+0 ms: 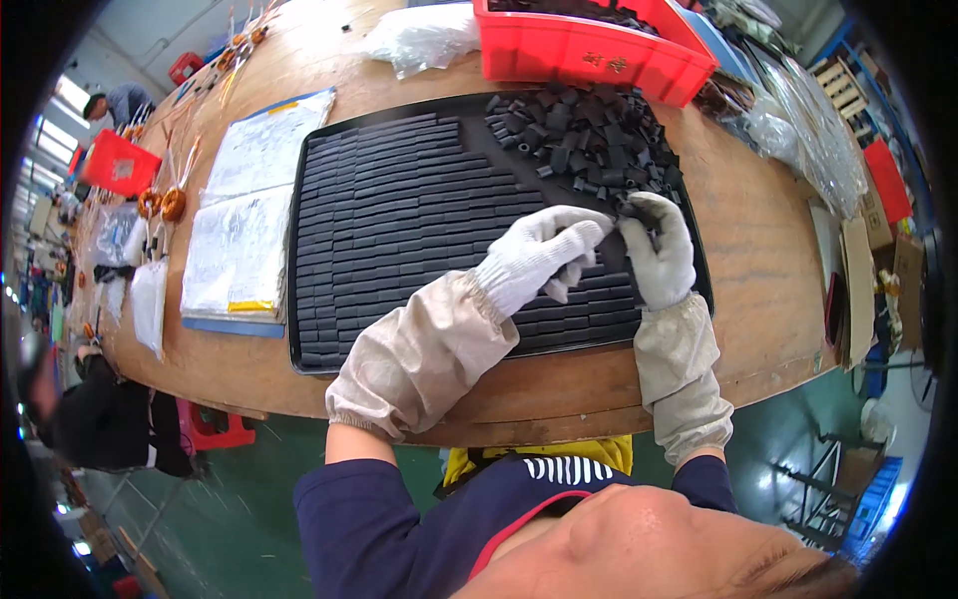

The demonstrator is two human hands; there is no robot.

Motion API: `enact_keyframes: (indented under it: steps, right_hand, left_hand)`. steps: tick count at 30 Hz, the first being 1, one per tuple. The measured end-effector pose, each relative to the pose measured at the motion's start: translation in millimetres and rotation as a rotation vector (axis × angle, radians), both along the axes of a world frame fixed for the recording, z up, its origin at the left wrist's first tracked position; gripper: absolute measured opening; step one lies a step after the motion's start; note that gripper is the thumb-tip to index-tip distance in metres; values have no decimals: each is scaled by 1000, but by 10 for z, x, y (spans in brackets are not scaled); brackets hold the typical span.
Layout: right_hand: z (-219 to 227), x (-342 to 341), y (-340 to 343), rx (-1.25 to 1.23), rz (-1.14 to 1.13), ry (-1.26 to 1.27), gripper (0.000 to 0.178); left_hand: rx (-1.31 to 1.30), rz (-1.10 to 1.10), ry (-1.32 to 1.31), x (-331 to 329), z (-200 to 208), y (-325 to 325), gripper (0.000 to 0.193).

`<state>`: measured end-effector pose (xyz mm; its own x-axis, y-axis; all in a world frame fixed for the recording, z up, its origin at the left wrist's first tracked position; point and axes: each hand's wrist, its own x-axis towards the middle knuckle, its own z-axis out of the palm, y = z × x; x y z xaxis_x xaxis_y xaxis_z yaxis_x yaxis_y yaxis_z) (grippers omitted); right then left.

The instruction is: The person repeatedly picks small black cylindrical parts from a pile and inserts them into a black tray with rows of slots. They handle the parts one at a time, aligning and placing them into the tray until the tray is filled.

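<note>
A wooden table (768, 299) holds a tray (476, 138) of short, matte-black tubes (574, 140), neatly rowed leftward, heaped at its far right. Above it, left hand (544, 250) and right hand (664, 258) curl, gloved; I cannot tell whether either grips anything.

Left hand (544, 252), right hand (663, 255) over tray (473, 135); black pieces (389, 235) inside.

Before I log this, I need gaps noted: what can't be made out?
- Head view: what the left hand and right hand may pinch, hidden by gloved fingers.
- Head view: any black pieces under the left sleeve, covered by it.
- Head view: far end of the red bin, cut off by top edge.
</note>
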<state>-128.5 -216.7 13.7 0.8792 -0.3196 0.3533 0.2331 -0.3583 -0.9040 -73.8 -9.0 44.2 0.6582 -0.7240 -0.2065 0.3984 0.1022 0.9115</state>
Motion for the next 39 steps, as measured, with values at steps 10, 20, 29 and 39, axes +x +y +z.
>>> enact_keyframes:
  steps: [10,20,29,39]
  right_hand:
    - [615,678,121,-527,159,-113,28]
    - [293,2252,810,-1041,299,-117,25]
    - [-139,2831,1030,-1434,236,72,27]
    - [112,2731,937,-1206,158,-2,29]
  left_hand:
    - [-603,-470,427,37,-147,68,36]
    - [-549,-646,288,-90,31,236,44]
    - [-618,-830,308,-133,-88,91,44]
    - [-567,-778,267,-99,-61,129,41]
